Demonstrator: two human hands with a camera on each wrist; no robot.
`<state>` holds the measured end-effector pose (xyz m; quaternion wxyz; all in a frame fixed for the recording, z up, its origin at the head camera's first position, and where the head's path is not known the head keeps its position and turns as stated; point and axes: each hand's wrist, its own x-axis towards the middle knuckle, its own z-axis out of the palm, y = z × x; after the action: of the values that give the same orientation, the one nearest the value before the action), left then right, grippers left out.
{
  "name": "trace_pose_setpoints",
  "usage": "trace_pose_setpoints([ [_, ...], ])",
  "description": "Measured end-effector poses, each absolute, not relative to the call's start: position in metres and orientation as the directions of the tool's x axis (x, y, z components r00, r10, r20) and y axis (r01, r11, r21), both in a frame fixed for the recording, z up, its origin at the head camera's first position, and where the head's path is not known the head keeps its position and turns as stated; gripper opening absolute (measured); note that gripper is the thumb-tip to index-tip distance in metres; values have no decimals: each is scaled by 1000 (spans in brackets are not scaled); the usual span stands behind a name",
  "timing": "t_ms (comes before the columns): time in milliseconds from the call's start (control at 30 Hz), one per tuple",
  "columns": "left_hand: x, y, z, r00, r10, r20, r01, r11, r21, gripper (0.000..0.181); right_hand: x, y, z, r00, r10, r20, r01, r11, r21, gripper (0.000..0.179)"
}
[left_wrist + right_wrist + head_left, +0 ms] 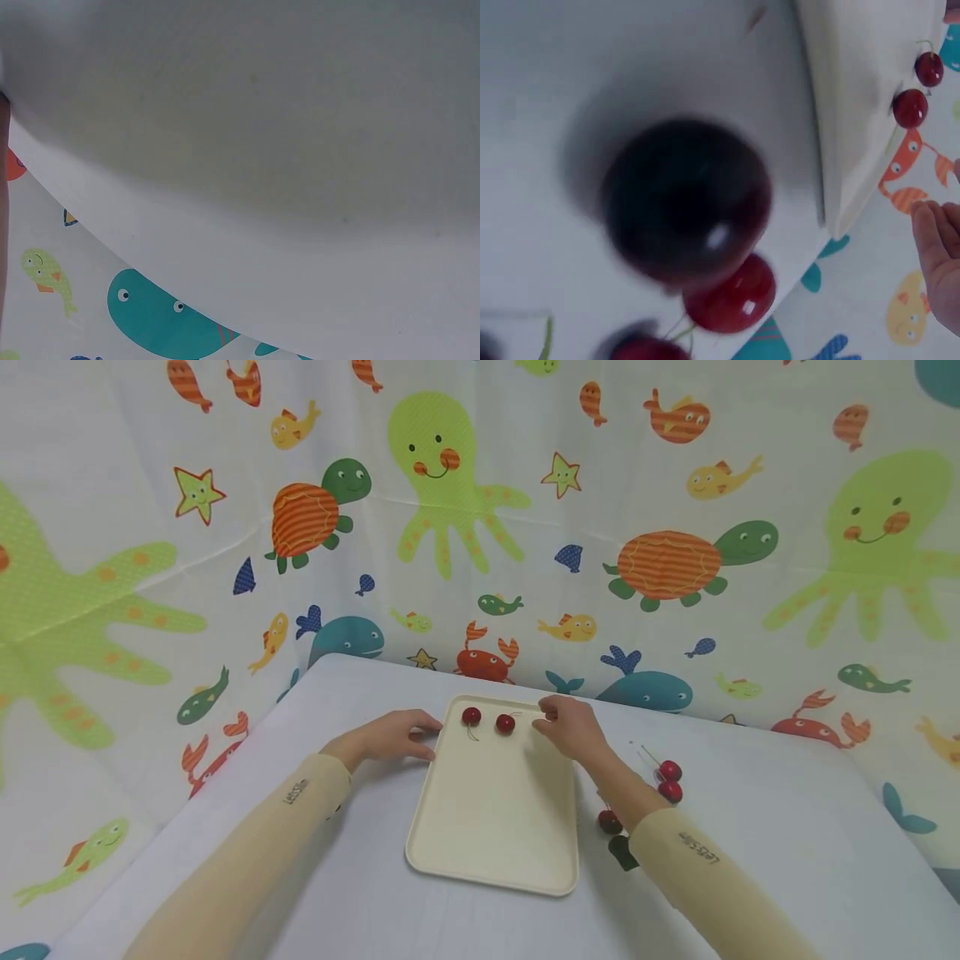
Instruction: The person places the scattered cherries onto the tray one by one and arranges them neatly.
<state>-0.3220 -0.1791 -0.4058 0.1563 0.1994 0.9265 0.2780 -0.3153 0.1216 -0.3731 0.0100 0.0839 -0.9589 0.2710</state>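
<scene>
A cream rectangular tray [495, 810] lies on the white table. Two red cherries with stems sit near its far end, a left cherry [471, 717] and a right cherry [506, 723]. At the tray's left rim is my left hand [393, 735], thumb and fingers extended and touching the edge. My right hand [573, 727] hovers over the far right corner, fingers loosely bent, thumb apart from them, nothing seen between. In the right wrist view, its fingers [937, 240] show at the right edge. The left wrist view shows mostly tabletop.
Right of the tray lie a pair of cherries [671, 781] and another cherry [610, 821] beside a dark green leaf-like piece [622, 852]. A dark round fruit [686, 202] looms close in the right wrist view. A sea-animal curtain [480, 527] stands behind the table.
</scene>
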Motion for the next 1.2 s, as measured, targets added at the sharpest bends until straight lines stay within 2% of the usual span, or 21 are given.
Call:
trace_pose_setpoints([
  [233, -323, -179, -407, -868, 466, -172, 295, 762, 576, 55, -292, 162, -366, -991, -105, 78, -131, 822, -554, 42],
  [567, -322, -181, -409, -871, 460, -174, 290, 766, 574, 56, -267, 211, -363, -993, -89, 79, -117, 840, -530, 44],
  [767, -322, -180, -409, -870, 463, -169, 295, 764, 574, 55, -259, 232, -366, -995, -76, 59, -95, 873, -478, 47],
  [1200, -325, -180, -410, -878, 443, -181, 276, 777, 565, 57, -254, 279, -370, -1000, -24, 19, -30, 882, -470, 53],
])
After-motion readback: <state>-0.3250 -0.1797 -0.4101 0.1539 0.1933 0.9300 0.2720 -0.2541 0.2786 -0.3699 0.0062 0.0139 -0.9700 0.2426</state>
